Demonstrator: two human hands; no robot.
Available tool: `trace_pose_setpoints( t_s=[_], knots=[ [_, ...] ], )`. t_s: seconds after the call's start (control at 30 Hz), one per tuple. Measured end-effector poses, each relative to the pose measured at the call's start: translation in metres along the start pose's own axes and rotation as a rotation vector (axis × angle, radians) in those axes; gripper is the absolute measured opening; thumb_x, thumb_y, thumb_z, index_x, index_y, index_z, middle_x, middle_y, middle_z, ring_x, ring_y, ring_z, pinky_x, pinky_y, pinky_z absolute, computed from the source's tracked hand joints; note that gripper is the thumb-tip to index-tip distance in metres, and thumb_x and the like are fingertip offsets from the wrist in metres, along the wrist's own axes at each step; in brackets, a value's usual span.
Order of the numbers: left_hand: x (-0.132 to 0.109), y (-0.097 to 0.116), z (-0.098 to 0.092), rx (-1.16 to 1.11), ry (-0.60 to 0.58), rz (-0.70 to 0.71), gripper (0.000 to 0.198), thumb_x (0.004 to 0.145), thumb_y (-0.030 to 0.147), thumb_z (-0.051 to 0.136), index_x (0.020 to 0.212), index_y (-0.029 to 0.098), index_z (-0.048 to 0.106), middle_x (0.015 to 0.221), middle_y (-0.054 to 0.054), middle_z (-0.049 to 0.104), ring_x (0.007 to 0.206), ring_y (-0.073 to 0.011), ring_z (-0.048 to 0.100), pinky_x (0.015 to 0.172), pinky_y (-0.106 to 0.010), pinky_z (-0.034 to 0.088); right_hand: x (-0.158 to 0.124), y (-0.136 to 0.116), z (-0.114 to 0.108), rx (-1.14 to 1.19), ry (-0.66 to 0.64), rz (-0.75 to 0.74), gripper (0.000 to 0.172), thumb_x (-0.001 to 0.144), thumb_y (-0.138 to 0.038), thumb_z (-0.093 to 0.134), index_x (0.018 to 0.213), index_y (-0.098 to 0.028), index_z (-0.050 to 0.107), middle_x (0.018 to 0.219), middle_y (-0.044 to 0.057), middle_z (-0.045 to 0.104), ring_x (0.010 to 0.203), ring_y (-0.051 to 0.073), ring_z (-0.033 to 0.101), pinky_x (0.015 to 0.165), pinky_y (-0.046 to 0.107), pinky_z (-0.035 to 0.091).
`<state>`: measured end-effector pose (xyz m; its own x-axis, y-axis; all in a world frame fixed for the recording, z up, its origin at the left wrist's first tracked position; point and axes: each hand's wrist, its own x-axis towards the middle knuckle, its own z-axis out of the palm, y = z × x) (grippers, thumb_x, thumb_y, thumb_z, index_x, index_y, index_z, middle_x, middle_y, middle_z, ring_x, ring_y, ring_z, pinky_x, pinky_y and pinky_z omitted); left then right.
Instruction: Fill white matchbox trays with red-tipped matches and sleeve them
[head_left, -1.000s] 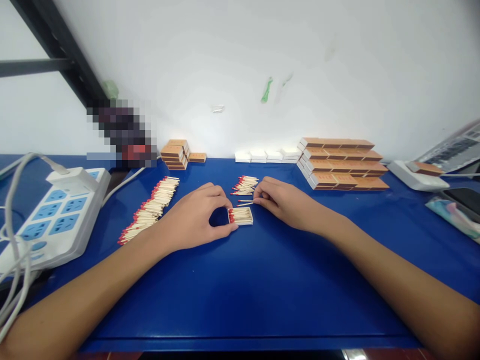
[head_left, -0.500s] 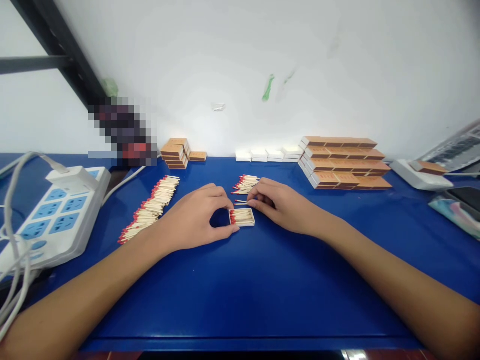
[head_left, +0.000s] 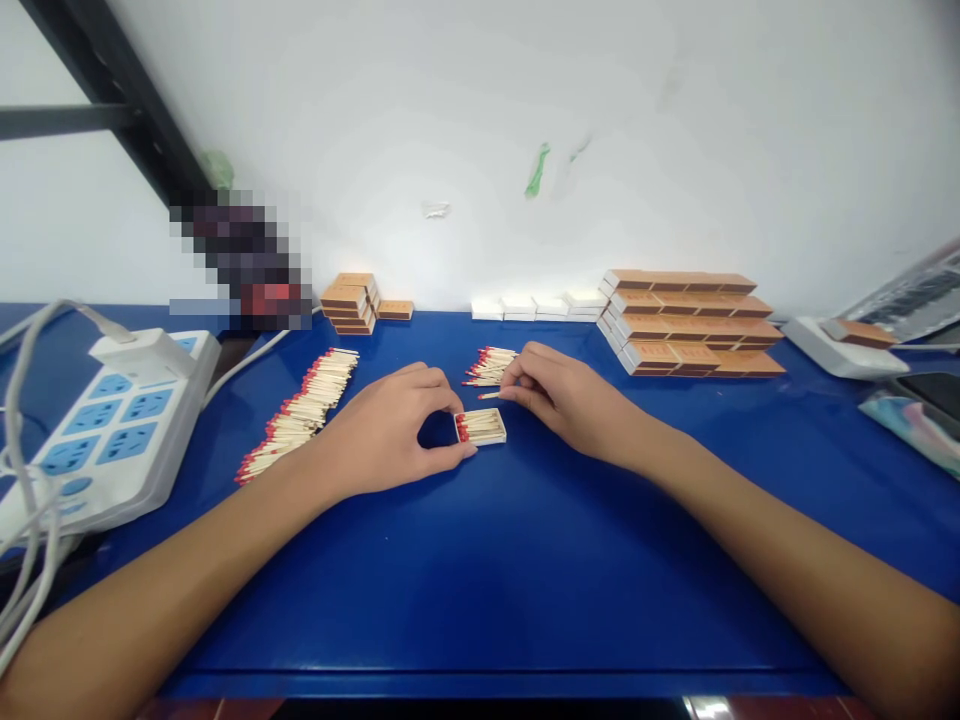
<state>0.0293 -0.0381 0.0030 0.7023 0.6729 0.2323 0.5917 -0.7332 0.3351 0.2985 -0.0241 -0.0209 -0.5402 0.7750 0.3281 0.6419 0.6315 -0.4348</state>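
My left hand (head_left: 397,425) grips the left end of a small white matchbox tray (head_left: 491,438) between thumb and forefinger. Inside the tray lie matches with their red heads toward the left. Just behind it, my right hand (head_left: 559,400) is closed in a pinch on a match (head_left: 488,396), whose red head points left. Beyond these fingers sits a small pile of loose matches (head_left: 487,366), partly hidden by the right hand. A longer row of matches (head_left: 300,415) lies left of my left hand, partly behind the forearm.
Closed matchboxes (head_left: 690,330) are stacked at the back right, with a smaller stack (head_left: 349,303) at the back left. White trays (head_left: 517,308) line the wall. A power strip (head_left: 112,420) with cables occupies the left; a white device (head_left: 840,350) stands far right.
The tray has shifted slightly back and left and is turned a little in my left hand. My right hand has brought the pinched match slightly farther back, nearer the small pile.
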Motion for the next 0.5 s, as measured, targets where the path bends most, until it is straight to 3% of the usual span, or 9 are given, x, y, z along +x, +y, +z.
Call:
trace_pose_setpoints(
  t_s=[0.3, 0.5],
  knots=[
    [0.000, -0.002, 0.001, 0.016, 0.036, 0.002, 0.026, 0.093, 0.046, 0.073, 0.100, 0.022, 0.071, 0.101, -0.006, 0.071, 0.100, -0.0254, 0.064, 0.088, -0.041, 0.053, -0.003, -0.033, -0.001, 0.059, -0.088, -0.014, 0.012, 0.105, -0.029, 0.058, 0.095, -0.022, 0.062, 0.097, 0.004, 0.061, 0.079, 0.016, 0.056, 0.070, 0.031, 0.043],
    [0.000, 0.000, 0.001, -0.003, 0.027, 0.026, 0.023, 0.092, 0.044, 0.074, 0.100, 0.022, 0.071, 0.101, -0.005, 0.071, 0.100, -0.0245, 0.064, 0.089, -0.040, 0.053, 0.003, -0.008, 0.002, 0.063, 0.138, 0.003, 0.012, 0.104, -0.031, 0.060, 0.100, -0.023, 0.068, 0.081, 0.001, 0.053, 0.071, 0.016, 0.050, 0.068, 0.031, 0.042]
  ],
)
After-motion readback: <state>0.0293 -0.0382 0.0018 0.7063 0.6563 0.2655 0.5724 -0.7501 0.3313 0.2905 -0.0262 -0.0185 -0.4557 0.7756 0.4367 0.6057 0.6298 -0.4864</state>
